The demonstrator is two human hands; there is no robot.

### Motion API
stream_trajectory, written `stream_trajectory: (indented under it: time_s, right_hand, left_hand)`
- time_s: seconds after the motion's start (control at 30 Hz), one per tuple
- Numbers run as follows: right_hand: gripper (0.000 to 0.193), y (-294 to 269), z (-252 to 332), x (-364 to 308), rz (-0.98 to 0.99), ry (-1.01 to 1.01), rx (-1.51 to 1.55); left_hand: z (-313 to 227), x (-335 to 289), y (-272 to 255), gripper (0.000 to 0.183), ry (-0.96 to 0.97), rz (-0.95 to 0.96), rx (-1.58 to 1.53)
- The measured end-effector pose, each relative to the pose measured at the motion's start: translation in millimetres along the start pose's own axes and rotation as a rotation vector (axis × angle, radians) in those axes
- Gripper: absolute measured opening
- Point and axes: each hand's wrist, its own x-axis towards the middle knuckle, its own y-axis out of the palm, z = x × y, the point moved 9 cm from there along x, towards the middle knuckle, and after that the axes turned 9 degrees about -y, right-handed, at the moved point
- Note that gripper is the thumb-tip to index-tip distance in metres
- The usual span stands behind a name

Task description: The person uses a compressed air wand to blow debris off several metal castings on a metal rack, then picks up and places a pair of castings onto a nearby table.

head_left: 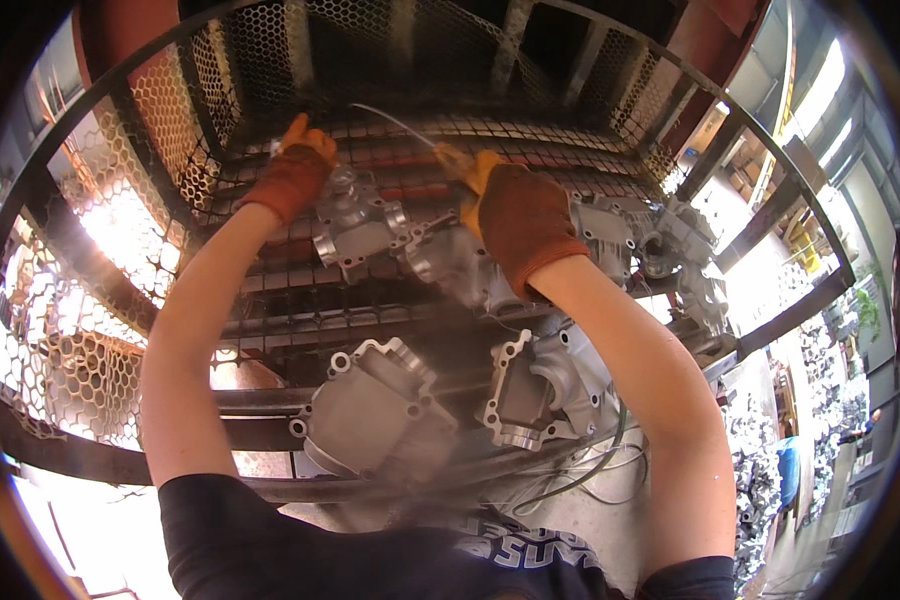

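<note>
My right hand, in an orange and brown work glove, is closed over the row of castings. From its fingertips a thin, pale curved wire reaches up and to the left. My left hand, gloved alike, is at the far left with its fingers partly curled; what they hold, if anything, is hidden. Just right of and below it lies a grey metal casting with round openings. More castings lie beneath my right hand, partly covered by it. All rest on the mesh floor of a metal cage basket.
Nearest me are a broad flat casting and an open-framed casting. Several castings crowd the right side. The basket's curved rim and mesh walls surround the work. A hose hangs below the near edge.
</note>
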Motion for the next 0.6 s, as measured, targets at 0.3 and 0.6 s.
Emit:
stream_trajectory:
  time_s: [0.3,0.6]
  right_hand:
    - [0.035,25.7,13.7,-24.9,0.045,-0.525,-0.363]
    - [0.039,-23.3,-37.8,-121.4,0.195,-0.056,0.293]
  left_hand:
    - [6.6,-65.7,-10.0,0.044,-0.197,0.072,-0.574]
    - [-18.2,-108.1,-19.7,0.084,-0.106,0.132,-0.604]
